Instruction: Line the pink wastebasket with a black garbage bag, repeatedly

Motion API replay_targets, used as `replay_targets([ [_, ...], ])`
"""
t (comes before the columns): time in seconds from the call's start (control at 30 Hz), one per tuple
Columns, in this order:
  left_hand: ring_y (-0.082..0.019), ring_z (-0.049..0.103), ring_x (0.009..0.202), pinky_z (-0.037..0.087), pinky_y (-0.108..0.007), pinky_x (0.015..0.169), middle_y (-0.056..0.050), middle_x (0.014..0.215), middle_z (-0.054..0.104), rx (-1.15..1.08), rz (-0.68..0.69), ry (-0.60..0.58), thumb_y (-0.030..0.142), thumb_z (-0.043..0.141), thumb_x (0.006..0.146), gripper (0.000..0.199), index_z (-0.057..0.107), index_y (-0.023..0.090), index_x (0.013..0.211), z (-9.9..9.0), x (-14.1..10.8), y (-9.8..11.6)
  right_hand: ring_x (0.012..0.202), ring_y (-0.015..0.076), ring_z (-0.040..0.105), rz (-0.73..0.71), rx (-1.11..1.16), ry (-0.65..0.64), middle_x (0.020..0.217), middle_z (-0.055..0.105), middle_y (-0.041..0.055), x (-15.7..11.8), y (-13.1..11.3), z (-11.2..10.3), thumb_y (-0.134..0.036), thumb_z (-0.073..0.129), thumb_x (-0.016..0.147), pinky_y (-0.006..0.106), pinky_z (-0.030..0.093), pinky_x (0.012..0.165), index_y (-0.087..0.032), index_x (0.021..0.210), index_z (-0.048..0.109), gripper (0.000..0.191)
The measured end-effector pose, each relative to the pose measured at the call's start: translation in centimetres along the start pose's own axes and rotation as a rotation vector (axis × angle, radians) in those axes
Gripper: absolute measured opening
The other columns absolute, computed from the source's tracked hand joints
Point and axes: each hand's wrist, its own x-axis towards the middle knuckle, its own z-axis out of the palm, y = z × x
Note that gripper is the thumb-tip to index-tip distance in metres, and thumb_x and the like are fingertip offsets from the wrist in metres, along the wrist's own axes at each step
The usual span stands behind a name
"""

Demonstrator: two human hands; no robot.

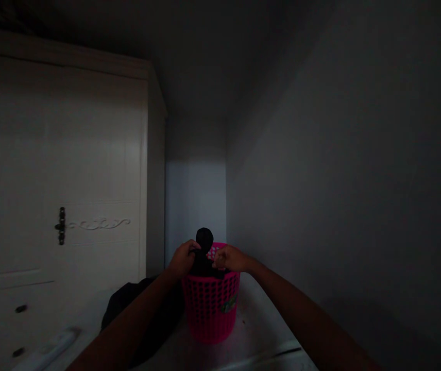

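A pink perforated plastic basket (pixel 210 314) stands upright in front of me, with a sticker on its right side. Black cloth (pixel 202 264) bunches at its mouth, and a round black part (pixel 204 240) sticks up above the rim. My left hand (pixel 185 257) pinches the cloth at the left side of the opening. On the right, my right hand (pixel 230 258) is closed with its fingertips on the same cloth, over the rim. Dim light hides the cloth's exact kind and the basket's contents.
A large dark bundle (pixel 162 309) lies against the basket's left side. To the left rises a white wardrobe (pixel 100 154) with a dark handle (pixel 62 225). A bare wall (pixel 340 180) runs along the right. The basket rests on a pale surface (pixel 259 319).
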Motion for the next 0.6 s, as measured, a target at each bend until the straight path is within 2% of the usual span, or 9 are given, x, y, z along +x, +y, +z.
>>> replay_targets([
  [0.1, -0.023, 0.072, 0.098, 0.056, -0.035, 0.089, -0.006, 0.102, 0.077, -0.066, -0.043, -0.088, 0.024, 0.057, 0.080, 0.024, 0.069, 0.019, 0.100, 0.3, -0.1, 0.8, 0.063, 0.0123, 0.053, -0.029, -0.026, 0.109, 0.068, 0.058, -0.0034, 0.1, 0.0, 0.4, -0.032, 0.070, 0.082, 0.023, 0.040, 0.059, -0.020, 0.080, 0.060, 0.016],
  [0.17, -0.024, 0.071, 0.101, 0.056, -0.036, 0.089, -0.007, 0.106, 0.077, -0.018, -0.004, -0.120, 0.034, 0.066, 0.079, 0.029, 0.069, 0.019, 0.104, 0.1, -0.3, 1.2, 0.064, 0.0131, 0.055, -0.049, -0.014, 0.140, 0.069, 0.057, -0.0042, 0.0, 0.2, 0.4, -0.032, 0.067, 0.085, 0.023, 0.041, 0.059, -0.022, 0.087, 0.058, 0.013],
  [0.23, -0.025, 0.070, 0.104, 0.054, -0.037, 0.093, -0.008, 0.108, 0.077, 0.097, 0.042, -0.122, 0.031, 0.069, 0.078, 0.028, 0.070, 0.020, 0.104, -0.6, -0.5, 1.3, 0.063, 0.0131, 0.055, -0.072, -0.019, 0.113, 0.069, 0.055, -0.0048, -0.3, 0.6, -0.1, -0.033, 0.064, 0.087, 0.023, 0.042, 0.059, -0.023, 0.086, 0.055, 0.014],
  [0.3, -0.024, 0.069, 0.104, 0.052, -0.036, 0.095, -0.008, 0.105, 0.077, 0.211, 0.031, -0.123, 0.020, 0.066, 0.079, 0.022, 0.070, 0.019, 0.100, -1.5, -0.8, 0.9, 0.064, 0.0127, 0.052, -0.105, -0.076, 0.111, 0.069, 0.053, -0.0046, -0.7, 1.4, -0.8, -0.034, 0.063, 0.087, 0.023, 0.041, 0.059, -0.022, 0.079, 0.051, 0.018],
  [0.4, -0.022, 0.069, 0.101, 0.050, -0.033, 0.092, -0.008, 0.102, 0.076, 0.302, -0.009, -0.093, 0.009, 0.056, 0.080, 0.025, 0.068, 0.019, 0.100, -2.2, -1.1, 0.4, 0.066, 0.0131, 0.051, -0.128, -0.142, 0.186, 0.070, 0.053, -0.0038, -1.0, 2.0, -1.3, -0.035, 0.063, 0.087, 0.024, 0.042, 0.061, -0.022, 0.075, 0.050, 0.022],
  [0.47, -0.021, 0.070, 0.097, 0.050, -0.033, 0.090, -0.008, 0.102, 0.075, 0.308, -0.033, -0.038, 0.010, 0.052, 0.085, 0.026, 0.066, 0.018, 0.105, -1.7, -1.0, 0.6, 0.068, 0.0140, 0.054, -0.119, -0.093, 0.233, 0.076, 0.059, -0.0025, -0.8, 1.6, -0.8, -0.039, 0.067, 0.085, 0.025, 0.044, 0.062, -0.021, 0.085, 0.057, 0.021],
  [0.53, -0.021, 0.070, 0.094, 0.050, -0.032, 0.086, -0.008, 0.101, 0.075, 0.292, -0.067, -0.002, 0.015, 0.052, 0.088, 0.022, 0.065, 0.018, 0.106, -1.0, -0.7, 1.2, 0.072, 0.0151, 0.058, -0.136, -0.037, 0.236, 0.086, 0.065, -0.0012, -0.3, 0.8, -0.1, -0.042, 0.076, 0.080, 0.025, 0.045, 0.063, -0.021, 0.100, 0.063, 0.031],
  [0.6, -0.021, 0.070, 0.093, 0.049, -0.031, 0.084, -0.007, 0.100, 0.075, 0.278, -0.083, 0.006, 0.019, 0.054, 0.088, 0.018, 0.065, 0.018, 0.103, -0.4, -0.5, 1.7, 0.072, 0.0149, 0.058, -0.174, -0.074, 0.210, 0.084, 0.067, -0.0019, 0.1, 0.0, 0.3, -0.038, 0.080, 0.076, 0.025, 0.045, 0.064, -0.022, 0.100, 0.068, 0.032],
])
